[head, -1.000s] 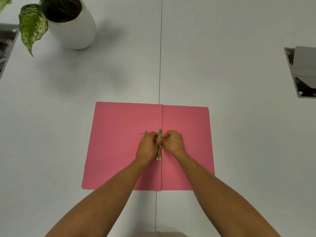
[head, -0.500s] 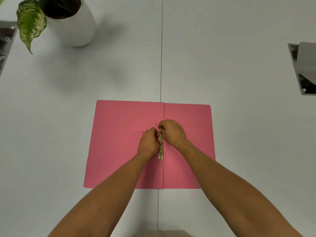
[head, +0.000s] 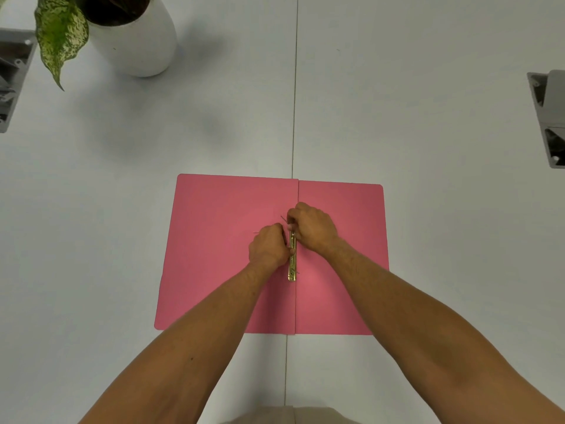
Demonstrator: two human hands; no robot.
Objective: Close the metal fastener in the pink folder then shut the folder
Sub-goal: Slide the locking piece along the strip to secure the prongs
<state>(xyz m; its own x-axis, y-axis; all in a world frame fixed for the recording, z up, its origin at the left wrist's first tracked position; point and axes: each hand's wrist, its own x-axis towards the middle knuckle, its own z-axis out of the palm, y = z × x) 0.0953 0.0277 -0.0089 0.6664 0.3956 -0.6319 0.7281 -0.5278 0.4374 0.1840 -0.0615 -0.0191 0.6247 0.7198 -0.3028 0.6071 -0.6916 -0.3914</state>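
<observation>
The pink folder lies open and flat on the white table, its spine running along the table seam. A brass metal fastener sits lengthwise on the spine. My left hand presses against the fastener's left side with curled fingers. My right hand covers the fastener's far end and pinches a thin metal prong that sticks up to the left. The far end of the bar is hidden under my fingers.
A white plant pot with a speckled leaf stands at the far left. Grey metal brackets sit at the left edge and the right edge. A seam divides the table.
My right hand has slid away from me along the fastener to its far end and taken the prong. My left hand has stayed beside the bar.
</observation>
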